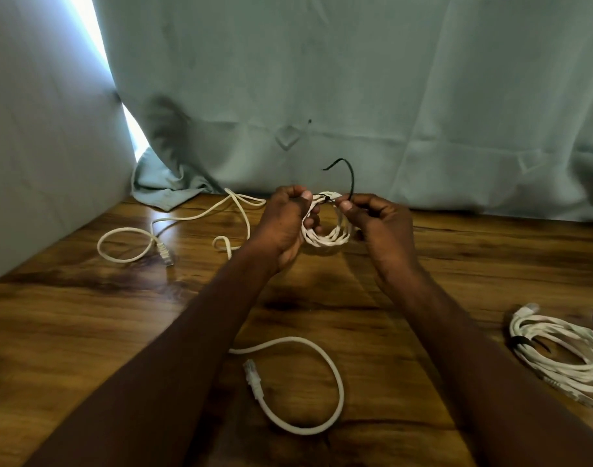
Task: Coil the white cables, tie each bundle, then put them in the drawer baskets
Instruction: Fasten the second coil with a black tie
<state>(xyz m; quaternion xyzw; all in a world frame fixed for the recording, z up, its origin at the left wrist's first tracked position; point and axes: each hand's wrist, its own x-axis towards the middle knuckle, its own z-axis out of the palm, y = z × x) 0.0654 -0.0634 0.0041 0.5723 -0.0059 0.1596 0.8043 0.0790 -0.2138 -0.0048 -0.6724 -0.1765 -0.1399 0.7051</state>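
Left hand (pixel 283 224) grips the coil (pixel 327 227) above the table (pixel 86 315), likely to keep the loops stacked. Right hand (pixel 377 219) pinches the black tie (pixel 350 178) at the coil's top, apparently cinching it; free tail arcs upward. Tie's lock too small to read. Loose cables: far left (pixel 147 237) and near centre (pixel 302 382). Tied bundle (pixel 558 352) at right, cut by frame edge. Drawer baskets not visible.

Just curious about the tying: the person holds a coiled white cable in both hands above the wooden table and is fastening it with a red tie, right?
Not quite: the tie is black, not red, as the head view shows. Both hands do hold the coiled white cable above the wooden table.
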